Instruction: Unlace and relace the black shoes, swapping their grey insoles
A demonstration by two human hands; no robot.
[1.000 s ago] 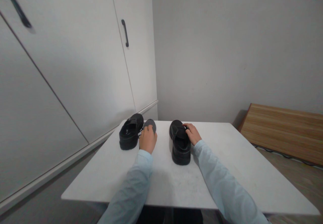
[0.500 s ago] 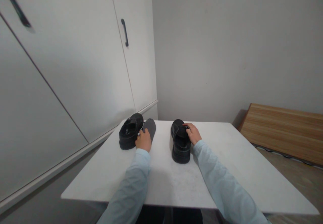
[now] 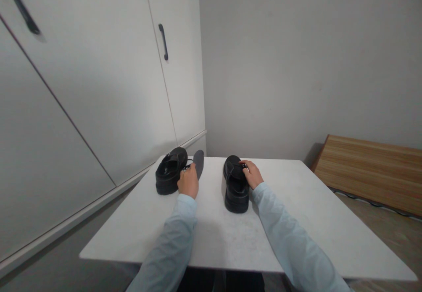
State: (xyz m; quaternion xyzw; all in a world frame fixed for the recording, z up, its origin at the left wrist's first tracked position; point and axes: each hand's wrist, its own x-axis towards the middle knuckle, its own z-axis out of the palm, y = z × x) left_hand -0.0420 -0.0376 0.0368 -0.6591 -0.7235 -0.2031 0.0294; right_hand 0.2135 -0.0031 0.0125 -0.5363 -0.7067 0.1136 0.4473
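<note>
A grey insole [image 3: 199,162] is tilted up from the table, its near end pinched in my left hand [image 3: 188,182]. Just left of that hand stands a black shoe [image 3: 167,178], its opening facing up and a strap or lace sticking out at its right side. The second black shoe [image 3: 236,193] sits upright near the table's middle, heel toward me. My right hand [image 3: 252,174] has its fingers closed on this shoe's strap at the upper right side. My fingers hide part of the strap and the near end of the insole.
The white table [image 3: 247,243] carries both shoes. A white cabinet [image 3: 99,85] with dark handles stands along the left, and a grey wall [image 3: 296,63] rises behind. Beyond the table's right side is a wood-grain board [image 3: 369,169].
My left hand has closed on the insole, which was lying flatter beside it, and has tipped its far end upward. My right hand and both shoes have stayed in place.
</note>
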